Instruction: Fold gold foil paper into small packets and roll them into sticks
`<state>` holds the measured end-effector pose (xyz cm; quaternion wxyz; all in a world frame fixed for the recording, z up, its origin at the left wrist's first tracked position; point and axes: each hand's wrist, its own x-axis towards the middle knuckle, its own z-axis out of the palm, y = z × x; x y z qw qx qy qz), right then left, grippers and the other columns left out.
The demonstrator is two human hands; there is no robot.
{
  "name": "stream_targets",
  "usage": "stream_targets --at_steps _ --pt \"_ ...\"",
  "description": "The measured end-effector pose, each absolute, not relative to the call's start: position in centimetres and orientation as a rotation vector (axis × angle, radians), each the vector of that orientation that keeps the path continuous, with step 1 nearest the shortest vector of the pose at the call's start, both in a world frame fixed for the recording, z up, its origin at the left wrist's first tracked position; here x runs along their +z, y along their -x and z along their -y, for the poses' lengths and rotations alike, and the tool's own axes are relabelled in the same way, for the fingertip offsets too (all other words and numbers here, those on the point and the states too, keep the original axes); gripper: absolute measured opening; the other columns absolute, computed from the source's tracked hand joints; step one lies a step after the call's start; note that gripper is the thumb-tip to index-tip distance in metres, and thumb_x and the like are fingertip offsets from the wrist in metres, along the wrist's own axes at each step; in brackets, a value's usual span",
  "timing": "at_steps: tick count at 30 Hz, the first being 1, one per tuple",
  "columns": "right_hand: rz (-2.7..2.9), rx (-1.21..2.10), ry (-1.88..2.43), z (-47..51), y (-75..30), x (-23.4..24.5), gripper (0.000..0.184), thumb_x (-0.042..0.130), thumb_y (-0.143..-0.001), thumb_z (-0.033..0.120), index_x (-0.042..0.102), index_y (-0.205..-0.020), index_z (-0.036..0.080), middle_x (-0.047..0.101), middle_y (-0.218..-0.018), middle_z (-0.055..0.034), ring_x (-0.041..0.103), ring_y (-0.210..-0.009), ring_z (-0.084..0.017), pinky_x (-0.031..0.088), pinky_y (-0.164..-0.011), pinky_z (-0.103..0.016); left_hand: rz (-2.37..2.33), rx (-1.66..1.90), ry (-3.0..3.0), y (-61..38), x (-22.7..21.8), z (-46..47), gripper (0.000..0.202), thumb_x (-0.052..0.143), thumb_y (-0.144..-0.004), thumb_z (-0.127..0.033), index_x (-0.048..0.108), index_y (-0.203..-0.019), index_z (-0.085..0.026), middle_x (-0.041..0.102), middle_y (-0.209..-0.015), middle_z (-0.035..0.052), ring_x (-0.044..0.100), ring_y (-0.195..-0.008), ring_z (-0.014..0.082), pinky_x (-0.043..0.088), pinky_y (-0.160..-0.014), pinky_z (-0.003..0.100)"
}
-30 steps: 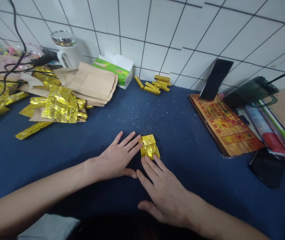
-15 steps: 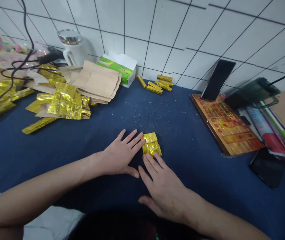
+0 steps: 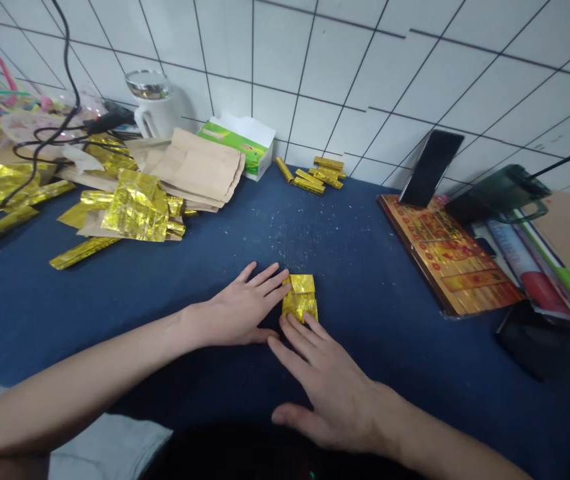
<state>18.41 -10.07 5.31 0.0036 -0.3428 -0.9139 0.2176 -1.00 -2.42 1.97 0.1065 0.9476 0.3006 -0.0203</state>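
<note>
A small piece of folded gold foil paper (image 3: 301, 295) lies flat on the dark blue tabletop (image 3: 365, 267), creased into panels. At its left edge rest the fingertips of my left hand (image 3: 239, 307), palm down with the fingers spread. My right hand (image 3: 335, 380) touches the lower edge of the foil with its fingertips, fingers stretched out and thumb apart. The index finger of the right hand comes close to the left thumb. Neither hand grips the foil; both lie over it from the side and below.
Small gold foil rolls (image 3: 322, 175) lie by the tiled wall, near a green tissue box (image 3: 249, 147). Left are brown paper bags (image 3: 199, 167), gold foil sheets (image 3: 135, 207), a white mug (image 3: 155, 110) and a black cable. Right, a phone (image 3: 432, 167) leans above an orange-gold box (image 3: 445, 260).
The view has shifted slightly. The foil piece has turned a little and sits straighter. My right index finger has come nearer to the left thumb; both hands stay at the foil.
</note>
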Motion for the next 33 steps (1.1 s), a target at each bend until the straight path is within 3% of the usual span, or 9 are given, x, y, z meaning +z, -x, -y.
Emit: stream_targets --at_steps 5,10,16,19,22,27,33 --pt "2.795 0.719 1.048 10.3 -18.4 4.8 0.073 0.038 -0.083 0.058 0.030 -0.136 0.009 0.032 -0.139 -0.0233 0.020 -0.132 -0.030 0.020 -0.105 -0.049 -0.864 -0.035 -2.744 1.3 2.3 1.9 0.063 0.050 -0.082 -0.039 0.028 -0.136 -0.016 0.020 -0.146 0.0095 0.009 -0.135 0.0249 0.011 -0.106 0.046" --pt "2.767 0.466 1.059 9.9 -18.3 4.2 0.061 0.046 -0.084 0.048 0.043 -0.126 0.006 0.051 -0.124 -0.0203 0.040 -0.121 -0.029 0.017 -0.106 -0.051 -0.837 0.015 -2.781 1.5 2.3 1.9 0.064 0.050 -0.081 -0.041 0.028 -0.135 -0.017 0.025 -0.144 0.0083 0.012 -0.135 0.0249 0.013 -0.106 0.047" --pt "2.613 0.233 1.162 8.6 -19.4 3.8 0.024 0.047 -0.086 0.020 0.058 -0.104 0.010 0.067 -0.091 -0.0083 0.061 -0.086 -0.018 0.026 -0.104 -0.046 -0.963 0.152 -2.884 0.9 2.8 2.7 0.041 0.056 -0.080 -0.031 0.050 -0.117 -0.015 0.053 -0.119 0.0102 0.042 -0.117 0.0254 0.025 -0.102 0.044" --pt "2.580 0.167 1.172 8.2 -19.8 3.4 0.019 0.045 -0.086 0.015 0.061 -0.097 0.013 0.066 -0.083 -0.0053 0.061 -0.077 -0.016 0.031 -0.101 -0.046 -0.937 0.145 -2.890 0.5 3.1 3.0 0.025 0.057 -0.079 -0.025 0.058 -0.101 -0.014 0.057 -0.099 0.0088 0.050 -0.100 0.0230 0.036 -0.093 0.039" --pt "2.563 0.133 1.171 8.0 -19.9 2.7 0.020 0.044 -0.086 0.012 0.062 -0.094 0.013 0.064 -0.081 -0.0049 0.059 -0.077 -0.016 0.036 -0.098 -0.045 -0.902 0.158 -2.886 0.4 3.0 3.0 0.016 0.052 -0.082 -0.019 0.059 -0.095 -0.013 0.054 -0.094 0.0082 0.050 -0.094 0.0224 0.042 -0.084 0.037" --pt "2.554 0.079 1.172 7.5 -20.0 2.0 0.024 0.041 -0.085 0.008 0.063 -0.092 0.011 0.060 -0.080 -0.0078 0.054 -0.079 -0.019 0.047 -0.081 -0.038 -0.876 0.165 -2.886 0.5 2.6 2.7 0.018 0.046 -0.083 -0.014 0.058 -0.096 -0.013 0.053 -0.089 0.0077 0.048 -0.086 0.0210 0.044 -0.076 0.034" --pt "2.540 0.139 1.294 7.1 -19.9 2.1 0.023 0.040 -0.087 0.011 0.063 -0.090 0.012 0.059 -0.081 -0.0078 0.051 -0.078 -0.019 0.047 -0.072 -0.034 -0.836 0.167 -2.903 0.5 2.4 2.4 0.020 0.041 -0.084 -0.012 0.058 -0.094 -0.012 0.052 -0.086 0.0074 0.048 -0.080 0.0191 0.045 -0.074 0.033"
